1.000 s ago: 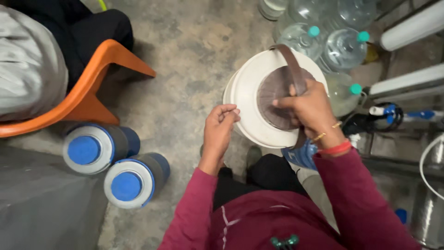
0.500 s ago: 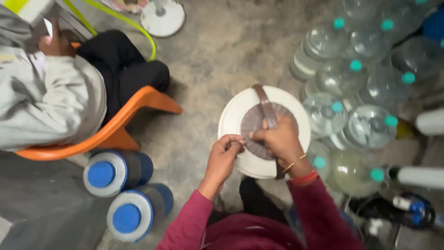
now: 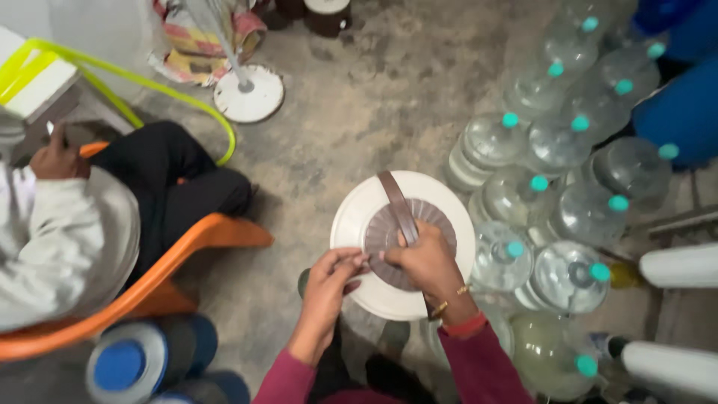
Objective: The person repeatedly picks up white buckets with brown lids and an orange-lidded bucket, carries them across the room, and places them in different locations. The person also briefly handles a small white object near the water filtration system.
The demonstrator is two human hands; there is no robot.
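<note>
A white round container (image 3: pixel 359 217) with a brown ribbed lid (image 3: pixel 430 217) and a brown strap handle (image 3: pixel 395 196) stands on the concrete floor in front of me. My right hand (image 3: pixel 425 263) rests on the lid, fingers closed around the handle's near end. My left hand (image 3: pixel 329 278) pinches at the lid's left edge, fingertips touching the right hand. Both arms wear dark red sleeves; a bracelet and a red band circle the right wrist.
Several clear water bottles with teal caps (image 3: pixel 568 217) crowd the right side. Another person in a grey top sits on an orange chair (image 3: pixel 187 258) at the left. Blue-capped cylinders (image 3: pixel 127 363) lie lower left. A white fan base (image 3: pixel 249 96) stands farther off.
The view has swung upward and left, revealing more bottles and the seated person. My hands have stayed on the lid, the left hand closing in against the right.
</note>
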